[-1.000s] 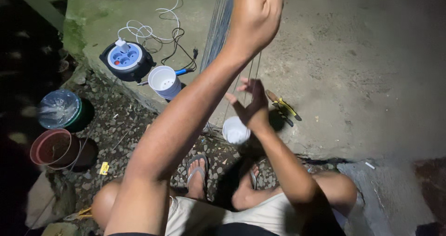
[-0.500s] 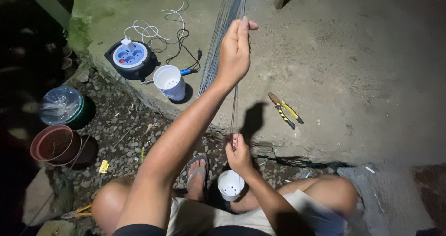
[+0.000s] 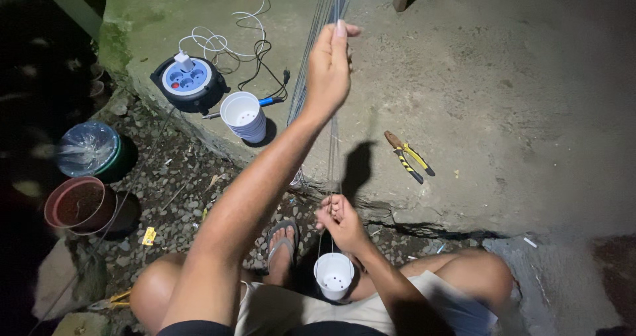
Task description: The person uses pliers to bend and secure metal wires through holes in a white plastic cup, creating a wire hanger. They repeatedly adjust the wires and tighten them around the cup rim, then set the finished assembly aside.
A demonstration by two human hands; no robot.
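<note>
left hand (image 3: pixel 329 64) is up high, arm stretched out over the concrete slab (image 3: pixel 517 91), fingers pinched shut on a thin straight wire (image 3: pixel 333 144). the wire runs nearly vertical in the head view, its long axis pointing away from the person at the top and back toward the lap at the bottom; its upper end passes out past the fingertips toward the top edge. down low, right hand (image 3: pixel 339 218) is closed on the lower end of that same wire, just above a small white cup (image 3: pixel 333 276) that hangs below it on thin wire loops, between the person's knees. whether the cup touches the ground, cannot tell.

beside the held wire, a bundle of more straight wires (image 3: pixel 310 64) lies on the slab, slanting slightly, roughly parallel to it. right of the wire, well apart, yellow-and-black pliers (image 3: pixel 407 156) lie flat on the concrete, handles toward the lower right. to the left, a stack of white cups (image 3: pixel 244 116) stands upright at the slab's edge, near a round blue cable reel (image 3: pixel 189 81) with a white cord (image 3: pixel 222 41) coiled behind it. on the gravel at far left sit a brown pot (image 3: pixel 74 203) and a covered green pot (image 3: pixel 89 149). a foot in a grey sandal (image 3: pixel 283 240) rests on the stones just left of the hanging cup.
</note>
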